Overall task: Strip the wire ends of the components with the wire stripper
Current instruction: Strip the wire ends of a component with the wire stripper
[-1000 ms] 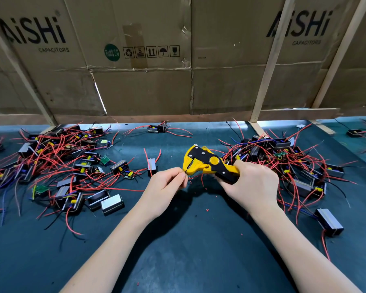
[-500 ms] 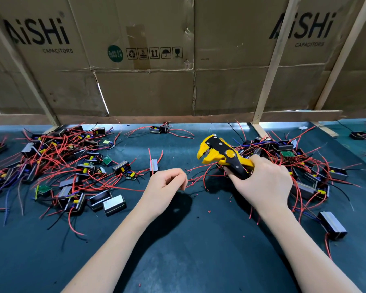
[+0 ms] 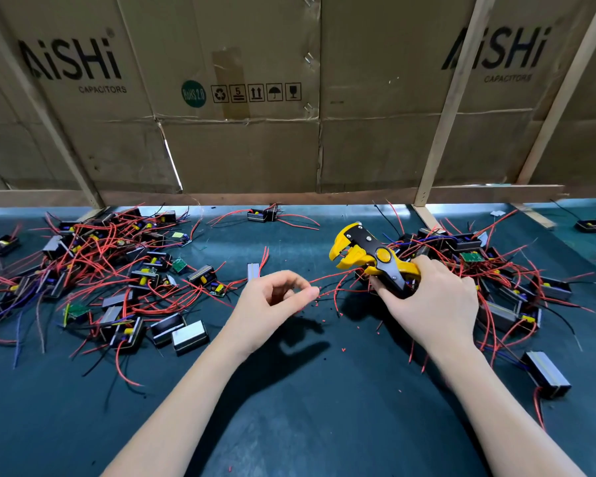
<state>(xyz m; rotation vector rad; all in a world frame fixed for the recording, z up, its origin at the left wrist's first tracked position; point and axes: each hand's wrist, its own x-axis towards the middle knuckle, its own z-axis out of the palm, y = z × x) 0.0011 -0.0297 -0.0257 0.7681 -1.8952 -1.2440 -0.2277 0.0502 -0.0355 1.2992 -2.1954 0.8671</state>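
Observation:
My right hand (image 3: 430, 304) grips the handles of the yellow and black wire stripper (image 3: 369, 256), whose jaws gape open and point up and left. My left hand (image 3: 272, 304) hovers over the mat with its fingers curled, thumb and forefinger pinching the end of a red wire (image 3: 331, 277) that runs right toward the tool. A pile of small black components with red wires (image 3: 489, 270) lies behind and right of my right hand. Another pile of components (image 3: 117, 270) spreads across the left of the mat.
A dark green mat (image 3: 289, 407) covers the table. Small red and black insulation bits (image 3: 324, 304) are scattered between my hands. Cardboard sheets (image 3: 241, 149) on wooden battens (image 3: 441, 132) wall off the far edge. A lone component (image 3: 264, 215) lies near that wall.
My right hand has carried the stripper away to the right, off the left hand, and its jaws have opened. The left hand's fingers have loosened but still pinch the red wire.

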